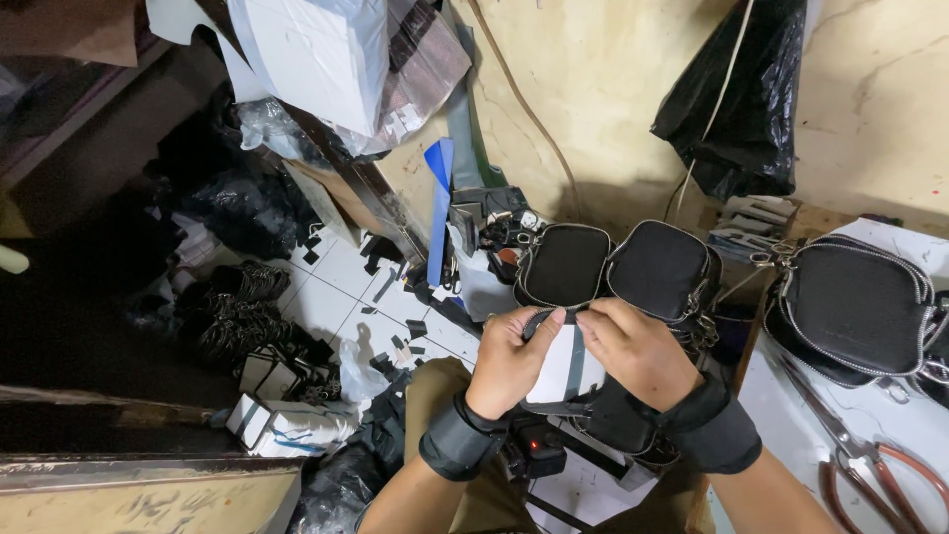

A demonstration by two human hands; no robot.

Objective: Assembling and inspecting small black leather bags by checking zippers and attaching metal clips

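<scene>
My left hand and my right hand both grip a small black bag piece with a white panel crossed by a grey strip, held over my lap. The thumbs press on its top edge, side by side. Just beyond it stand two small black zippered pouches, leaning together. Both wrists wear dark bands.
A bigger black zippered bag lies on a white work surface at right, with red-handled scissors near it. A black plastic bag hangs on the wall. Black scraps, strap bundles and small boxes litter the tiled floor at left.
</scene>
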